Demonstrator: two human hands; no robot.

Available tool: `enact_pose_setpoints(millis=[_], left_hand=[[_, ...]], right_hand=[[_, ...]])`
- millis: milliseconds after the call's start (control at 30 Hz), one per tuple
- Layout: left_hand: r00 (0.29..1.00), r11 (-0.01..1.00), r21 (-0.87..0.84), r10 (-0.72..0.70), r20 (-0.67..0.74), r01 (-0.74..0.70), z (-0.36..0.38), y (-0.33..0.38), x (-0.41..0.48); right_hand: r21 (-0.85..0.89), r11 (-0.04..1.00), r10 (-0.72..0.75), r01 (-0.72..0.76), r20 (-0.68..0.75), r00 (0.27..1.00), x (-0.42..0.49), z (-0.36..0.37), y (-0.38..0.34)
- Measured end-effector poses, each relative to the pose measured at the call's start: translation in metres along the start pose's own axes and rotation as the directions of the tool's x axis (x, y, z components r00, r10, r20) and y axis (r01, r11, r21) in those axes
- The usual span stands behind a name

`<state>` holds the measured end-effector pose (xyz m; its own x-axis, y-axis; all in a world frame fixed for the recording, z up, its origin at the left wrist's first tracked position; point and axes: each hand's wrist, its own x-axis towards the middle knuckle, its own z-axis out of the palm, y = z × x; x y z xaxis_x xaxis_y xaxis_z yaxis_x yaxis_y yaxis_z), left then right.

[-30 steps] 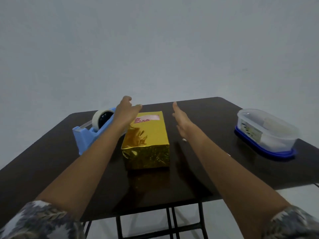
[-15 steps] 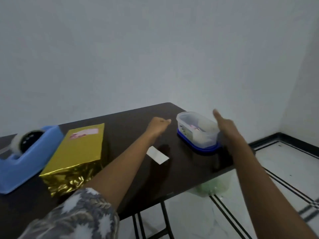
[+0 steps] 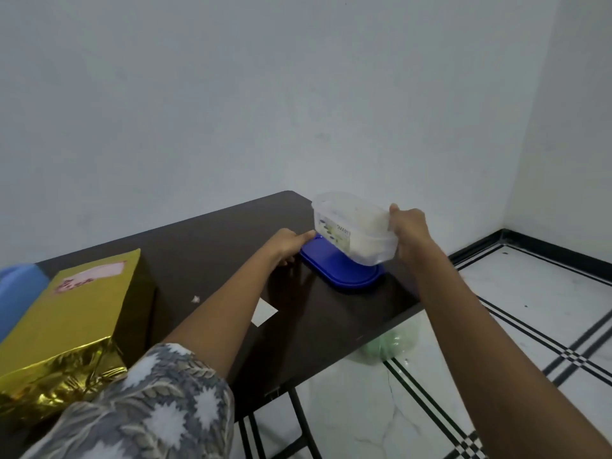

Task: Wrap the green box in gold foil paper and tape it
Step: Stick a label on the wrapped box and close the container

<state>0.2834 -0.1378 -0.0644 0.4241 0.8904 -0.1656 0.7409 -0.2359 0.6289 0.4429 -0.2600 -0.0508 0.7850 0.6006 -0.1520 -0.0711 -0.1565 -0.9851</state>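
The box wrapped in gold foil (image 3: 76, 309) lies at the left of the dark table (image 3: 215, 240), with a pink label on its top. My right hand (image 3: 410, 230) grips the right end of a clear plastic container (image 3: 351, 230) and holds it tilted, raised off its blue lid (image 3: 337, 270). My left hand (image 3: 288, 243) reaches to the lid's left edge and presses a straight fingertip on it, its other fingers curled. Both hands are well to the right of the gold box.
A blue tape dispenser (image 3: 16, 293) shows at the far left edge, behind the box. A white paper slip (image 3: 265, 311) and a tiny scrap (image 3: 196, 299) lie mid-table. A green bag (image 3: 387, 346) sits on the tiled floor under the table's right end.
The view has swung right, away from the box. Both hands left the box and reached the container; my right hand took hold of it and tipped it up off its lid.
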Motion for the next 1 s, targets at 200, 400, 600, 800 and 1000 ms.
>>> enact_pose_setpoints(millis=[200,400,600,800,1000], left_hand=[[0.995,0.987,-0.135,-0.086,0.049,0.092,0.008,0.012,0.003],[0.941,0.811,-0.579,-0.127,-0.315,-0.085,-0.064,0.003,0.008],[0.824,0.822,-0.194,0.457,-0.335,-0.535,-0.051,0.026,-0.033],[0.74,0.74,0.024,0.671,0.031,-0.672,-0.015,0.022,-0.061],[0.674,0.658,0.148,0.715,0.187,-0.739,0.002,0.032,-0.073]], right_hand=[[-0.054,0.998,-0.036,0.032,-0.074,0.997,0.004,-0.018,0.006],[-0.029,0.999,-0.046,0.046,-0.006,0.999,0.0,-0.015,0.009],[-0.021,0.999,-0.039,0.041,0.088,0.995,-0.009,-0.006,0.026],[0.273,0.961,-0.027,-0.032,0.207,0.978,-0.013,-0.008,0.04],[0.273,0.96,-0.012,-0.064,0.268,0.963,-0.02,-0.01,0.038]])
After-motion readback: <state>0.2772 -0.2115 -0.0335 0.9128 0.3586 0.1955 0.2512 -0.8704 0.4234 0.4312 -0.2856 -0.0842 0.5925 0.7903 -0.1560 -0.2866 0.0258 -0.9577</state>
